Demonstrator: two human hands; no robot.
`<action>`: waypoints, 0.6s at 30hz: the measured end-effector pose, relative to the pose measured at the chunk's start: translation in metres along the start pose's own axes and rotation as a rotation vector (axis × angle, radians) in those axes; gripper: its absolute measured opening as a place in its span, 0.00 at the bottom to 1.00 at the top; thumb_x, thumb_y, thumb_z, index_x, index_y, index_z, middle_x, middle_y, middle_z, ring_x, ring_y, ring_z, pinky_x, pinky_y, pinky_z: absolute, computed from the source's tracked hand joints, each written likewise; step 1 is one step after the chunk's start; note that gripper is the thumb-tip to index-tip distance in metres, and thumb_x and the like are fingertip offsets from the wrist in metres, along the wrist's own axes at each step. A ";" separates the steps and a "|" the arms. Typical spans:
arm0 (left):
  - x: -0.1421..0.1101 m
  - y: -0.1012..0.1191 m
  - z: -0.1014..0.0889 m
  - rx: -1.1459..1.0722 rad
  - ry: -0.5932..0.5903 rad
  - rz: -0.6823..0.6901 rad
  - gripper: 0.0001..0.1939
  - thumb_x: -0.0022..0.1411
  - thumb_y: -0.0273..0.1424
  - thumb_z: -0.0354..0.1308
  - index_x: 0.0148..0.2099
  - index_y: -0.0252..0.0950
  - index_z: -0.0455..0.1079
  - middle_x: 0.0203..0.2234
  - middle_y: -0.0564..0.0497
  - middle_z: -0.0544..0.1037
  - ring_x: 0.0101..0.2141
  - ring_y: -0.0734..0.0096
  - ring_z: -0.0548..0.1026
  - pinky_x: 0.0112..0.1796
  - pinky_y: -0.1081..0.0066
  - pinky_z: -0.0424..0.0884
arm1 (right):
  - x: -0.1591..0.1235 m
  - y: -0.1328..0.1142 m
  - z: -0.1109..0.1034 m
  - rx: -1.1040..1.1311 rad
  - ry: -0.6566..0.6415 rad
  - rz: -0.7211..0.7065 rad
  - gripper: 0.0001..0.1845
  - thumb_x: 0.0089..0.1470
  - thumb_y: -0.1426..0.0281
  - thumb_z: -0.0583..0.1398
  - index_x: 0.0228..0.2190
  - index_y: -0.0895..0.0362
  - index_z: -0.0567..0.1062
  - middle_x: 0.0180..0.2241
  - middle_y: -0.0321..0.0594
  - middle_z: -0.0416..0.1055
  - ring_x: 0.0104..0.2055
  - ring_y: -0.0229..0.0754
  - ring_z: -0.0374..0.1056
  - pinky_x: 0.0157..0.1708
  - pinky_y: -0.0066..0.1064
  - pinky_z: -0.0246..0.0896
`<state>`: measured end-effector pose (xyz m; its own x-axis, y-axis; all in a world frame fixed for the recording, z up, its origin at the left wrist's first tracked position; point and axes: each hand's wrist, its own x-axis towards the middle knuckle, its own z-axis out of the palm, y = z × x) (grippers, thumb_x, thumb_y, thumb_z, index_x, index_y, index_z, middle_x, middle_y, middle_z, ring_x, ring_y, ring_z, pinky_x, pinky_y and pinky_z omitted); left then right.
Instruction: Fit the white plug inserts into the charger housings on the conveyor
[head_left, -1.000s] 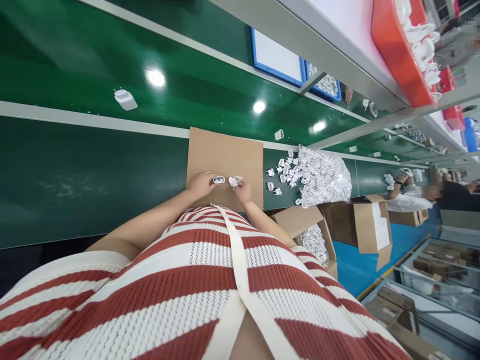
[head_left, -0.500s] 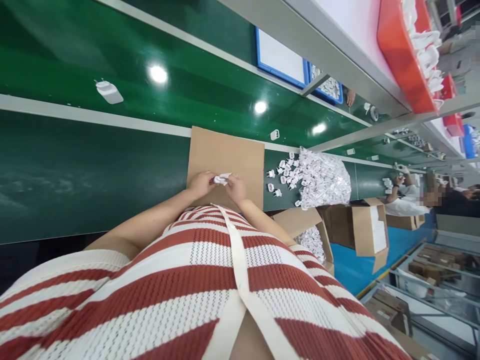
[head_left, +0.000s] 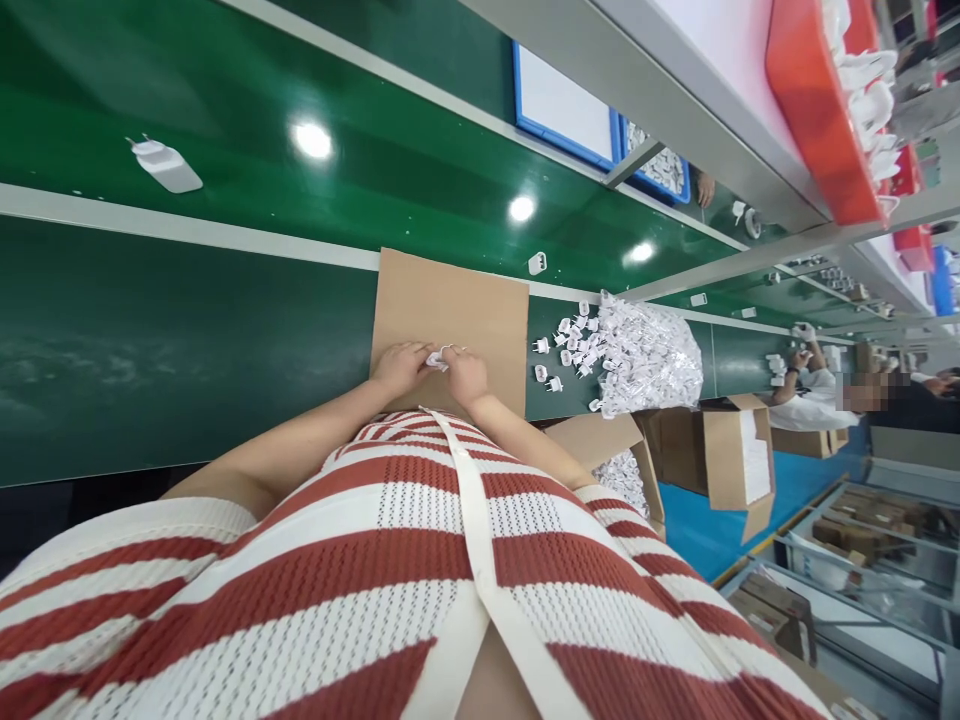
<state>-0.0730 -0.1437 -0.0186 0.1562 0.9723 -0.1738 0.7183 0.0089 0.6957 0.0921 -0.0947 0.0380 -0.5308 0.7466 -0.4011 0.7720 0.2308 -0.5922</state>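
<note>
Between my hands is a small white plug piece (head_left: 436,359), mostly covered by my fingers. My left hand (head_left: 403,368) is closed on its left end, while my right hand (head_left: 466,376) grips the other end, fingers bent over it. Both hands are low over a brown cardboard sheet (head_left: 450,290) on the dark green bench. Just right of the sheet lie several loose white plug pieces (head_left: 568,357), prongs showing on some. Beside them a clear plastic bag (head_left: 651,360) is full of similar white parts.
A white charger (head_left: 166,166) and a white plug housing (head_left: 537,263) ride the green belt (head_left: 420,190) beyond the rail. Blue trays (head_left: 566,155) and a red bin (head_left: 821,120) stand farther off. Open cartons (head_left: 739,455) are at right; a co-worker (head_left: 810,395) sits beyond.
My hands have closed in around the plug piece, so less of it shows. The charger and the plug housing on the belt have shifted left.
</note>
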 end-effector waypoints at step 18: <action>0.028 -0.031 -0.028 -0.043 0.058 -0.016 0.21 0.67 0.43 0.60 0.59 0.44 0.76 0.49 0.48 0.80 0.49 0.57 0.78 0.49 0.65 0.74 | -0.008 0.046 0.003 0.198 0.325 0.013 0.20 0.62 0.66 0.58 0.55 0.49 0.73 0.58 0.46 0.72 0.56 0.45 0.72 0.55 0.39 0.71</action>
<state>-0.1096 -0.1101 -0.0254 0.1047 0.9839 -0.1451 0.6903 0.0331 0.7227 0.1310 -0.0915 0.0121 -0.3578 0.9151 -0.1858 0.6788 0.1183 -0.7247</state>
